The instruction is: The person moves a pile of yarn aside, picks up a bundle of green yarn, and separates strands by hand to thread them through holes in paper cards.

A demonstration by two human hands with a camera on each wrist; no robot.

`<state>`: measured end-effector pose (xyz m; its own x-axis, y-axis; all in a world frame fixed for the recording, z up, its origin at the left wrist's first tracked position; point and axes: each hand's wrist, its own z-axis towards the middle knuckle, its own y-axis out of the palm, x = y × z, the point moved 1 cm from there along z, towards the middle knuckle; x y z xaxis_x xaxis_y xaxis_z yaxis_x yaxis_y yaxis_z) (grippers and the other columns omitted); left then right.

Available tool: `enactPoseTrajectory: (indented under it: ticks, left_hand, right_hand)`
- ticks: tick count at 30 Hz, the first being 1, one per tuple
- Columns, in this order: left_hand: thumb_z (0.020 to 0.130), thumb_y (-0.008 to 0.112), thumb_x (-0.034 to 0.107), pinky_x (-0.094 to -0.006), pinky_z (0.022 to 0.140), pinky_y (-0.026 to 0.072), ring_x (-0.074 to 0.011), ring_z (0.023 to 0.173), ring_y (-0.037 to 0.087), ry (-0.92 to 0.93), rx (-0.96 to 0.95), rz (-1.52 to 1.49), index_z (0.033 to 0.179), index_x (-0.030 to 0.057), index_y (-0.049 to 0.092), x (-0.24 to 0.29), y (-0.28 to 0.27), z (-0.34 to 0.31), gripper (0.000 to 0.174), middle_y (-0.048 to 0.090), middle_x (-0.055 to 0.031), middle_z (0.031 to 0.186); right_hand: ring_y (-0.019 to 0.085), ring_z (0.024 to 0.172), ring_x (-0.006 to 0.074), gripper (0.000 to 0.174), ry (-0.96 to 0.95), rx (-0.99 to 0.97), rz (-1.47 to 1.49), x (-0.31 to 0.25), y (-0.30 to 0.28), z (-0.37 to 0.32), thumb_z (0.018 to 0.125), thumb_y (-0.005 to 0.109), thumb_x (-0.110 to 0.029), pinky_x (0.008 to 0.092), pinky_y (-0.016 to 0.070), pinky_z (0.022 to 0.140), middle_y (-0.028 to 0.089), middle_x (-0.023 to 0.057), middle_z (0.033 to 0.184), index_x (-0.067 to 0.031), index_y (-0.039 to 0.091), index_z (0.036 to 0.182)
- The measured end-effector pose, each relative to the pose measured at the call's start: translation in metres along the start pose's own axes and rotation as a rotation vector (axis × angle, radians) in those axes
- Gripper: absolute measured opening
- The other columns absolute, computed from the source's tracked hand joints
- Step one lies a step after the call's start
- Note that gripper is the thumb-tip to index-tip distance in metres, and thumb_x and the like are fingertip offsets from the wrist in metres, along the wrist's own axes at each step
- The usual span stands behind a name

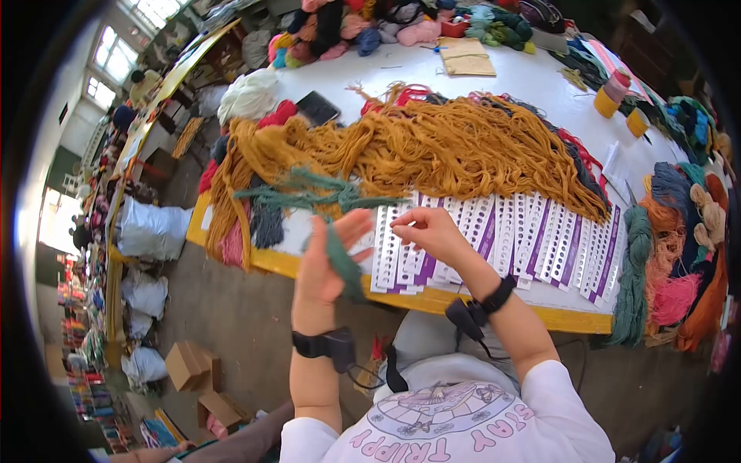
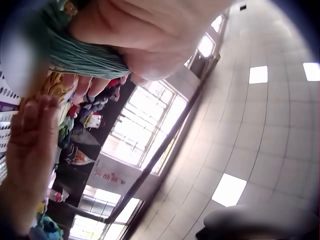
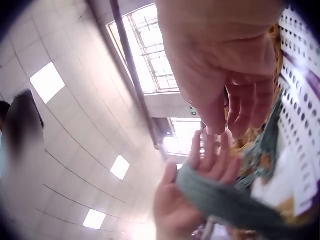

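Note:
A dark green yarn hank (image 1: 343, 266) hangs across my left hand (image 1: 319, 270), whose fingers are spread and fairly straight. In the right wrist view the green band (image 3: 215, 197) runs over that palm by the thumb. Close to it, my right hand (image 1: 434, 234) is held with loosely bent fingers, thumb near the index finger; no yarn shows between them. More green yarn (image 1: 309, 193) lies at the table's edge beyond the left hand, over a broad heap of mustard yarn (image 1: 417, 147). Beneath the right hand lie white and purple cards with punched holes (image 1: 502, 239).
Bundles of coloured yarn (image 1: 417, 31) line the table's far side, and more hang at the right edge, including a green skein (image 1: 637, 270). A dark phone-like object (image 1: 318, 108) lies behind the mustard heap. Yellow-labelled bottles (image 1: 610, 96) stand far right. Cardboard boxes (image 1: 193, 366) sit on the floor.

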<state>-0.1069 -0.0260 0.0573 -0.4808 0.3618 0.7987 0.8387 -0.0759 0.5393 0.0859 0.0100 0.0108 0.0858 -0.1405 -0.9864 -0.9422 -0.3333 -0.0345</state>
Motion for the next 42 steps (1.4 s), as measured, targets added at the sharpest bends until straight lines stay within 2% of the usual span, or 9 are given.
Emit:
enactPoseTrajectory:
  ticks: [2, 3, 5, 11, 19, 25, 30, 34, 42]
  left_hand:
    - [0.088, 0.025, 0.057, -0.0414, 0.092, 0.0386, -0.0243, 0.121, 0.038, 0.015, -0.068, 0.098, 0.126, -0.0030, 0.038, -0.015, 0.029, -0.011, 0.072, 0.041, -0.0146, 0.130]
    - [0.089, 0.030, 0.054, -0.0313, 0.086, 0.0412, -0.0186, 0.112, 0.045, -0.003, -0.089, 0.050, 0.126, -0.0007, 0.041, -0.018, 0.045, -0.018, 0.066, 0.046, -0.0120, 0.125]
    - [0.090, 0.034, 0.050, -0.0270, 0.082, 0.0434, -0.0155, 0.105, 0.049, 0.001, -0.106, 0.088, 0.125, -0.0012, 0.042, -0.025, 0.064, -0.028, 0.062, 0.048, -0.0105, 0.120]
    - [0.091, 0.034, 0.047, -0.0254, 0.081, 0.0457, -0.0142, 0.104, 0.051, 0.017, -0.202, 0.336, 0.124, -0.0030, 0.043, -0.034, 0.098, -0.051, 0.060, 0.052, -0.0107, 0.115]
    - [0.092, 0.039, 0.036, -0.0370, 0.082, 0.0488, -0.0225, 0.108, 0.050, 0.009, -0.156, 0.142, 0.109, -0.0043, 0.052, -0.032, 0.111, -0.064, 0.046, 0.051, -0.0163, 0.117]
    - [0.092, 0.038, 0.040, -0.0388, 0.081, 0.0483, -0.0219, 0.112, 0.047, -0.028, -0.162, 0.027, 0.109, -0.0021, 0.051, -0.031, 0.110, -0.067, 0.047, 0.051, -0.0170, 0.117]
    - [0.091, 0.039, 0.041, -0.0369, 0.080, 0.0469, -0.0206, 0.112, 0.046, -0.050, -0.211, -0.061, 0.109, -0.0015, 0.052, -0.032, 0.110, -0.066, 0.048, 0.052, -0.0149, 0.116]
    - [0.092, 0.030, 0.045, -0.0412, 0.084, 0.0463, -0.0222, 0.114, 0.046, -0.043, -0.233, 0.008, 0.114, -0.0025, 0.049, -0.033, 0.108, -0.064, 0.055, 0.049, -0.0165, 0.120]
    - [0.092, 0.028, 0.046, -0.0410, 0.085, 0.0449, -0.0207, 0.114, 0.045, -0.059, -0.243, 0.039, 0.117, -0.0030, 0.047, -0.030, 0.106, -0.062, 0.058, 0.047, -0.0155, 0.123]
  right_hand:
    - [0.060, 0.063, 0.0076, 0.020, 0.028, -0.086, 0.230, -0.025, 0.012, -0.038, 0.078, 0.064, -0.018, 0.0196, 0.0430, 0.050, 0.064, 0.0042, 0.070, -0.0027, 0.063, 0.091]
    - [0.059, 0.063, 0.0057, 0.018, 0.006, -0.098, 0.303, -0.034, 0.014, -0.052, 0.080, 0.063, -0.018, 0.0175, 0.0416, 0.049, 0.064, 0.0036, 0.070, -0.0028, 0.064, 0.089]
    - [0.059, 0.064, 0.0062, 0.018, -0.026, -0.076, 0.300, -0.040, 0.011, -0.074, 0.079, 0.064, -0.017, 0.0180, 0.0432, 0.051, 0.064, 0.0034, 0.073, -0.0012, 0.063, 0.089]
    - [0.056, 0.061, 0.0056, 0.013, -0.104, -0.004, 0.352, -0.045, -0.002, -0.117, 0.081, 0.062, -0.012, 0.0174, 0.0447, 0.053, 0.061, 0.0017, 0.071, -0.0004, 0.062, 0.086]
    - [0.053, 0.055, 0.0049, 0.014, -0.164, 0.158, 0.491, -0.038, -0.018, -0.139, 0.083, 0.061, -0.018, 0.0180, 0.0447, 0.051, 0.059, 0.0004, 0.069, -0.0036, 0.062, 0.083]
    - [0.054, 0.055, 0.0071, 0.013, -0.172, 0.071, 0.767, -0.032, -0.017, -0.141, 0.083, 0.060, -0.016, 0.0204, 0.0472, 0.050, 0.061, 0.0030, 0.075, -0.0031, 0.061, 0.084]
    - [0.053, 0.054, 0.0069, 0.014, -0.192, 0.150, 0.638, -0.032, -0.013, -0.140, 0.084, 0.060, -0.017, 0.0201, 0.0462, 0.049, 0.060, 0.0029, 0.072, -0.0030, 0.061, 0.083]
    - [0.052, 0.054, 0.0064, 0.013, -0.141, 0.217, 0.461, -0.039, -0.012, -0.145, 0.084, 0.059, -0.015, 0.0195, 0.0438, 0.049, 0.058, 0.0017, 0.067, -0.0020, 0.061, 0.082]
    - [0.050, 0.054, 0.0041, 0.014, -0.272, 0.280, 0.422, -0.040, -0.011, -0.146, 0.083, 0.061, -0.016, 0.0175, 0.0407, 0.048, 0.058, -0.0001, 0.065, -0.0019, 0.063, 0.081]
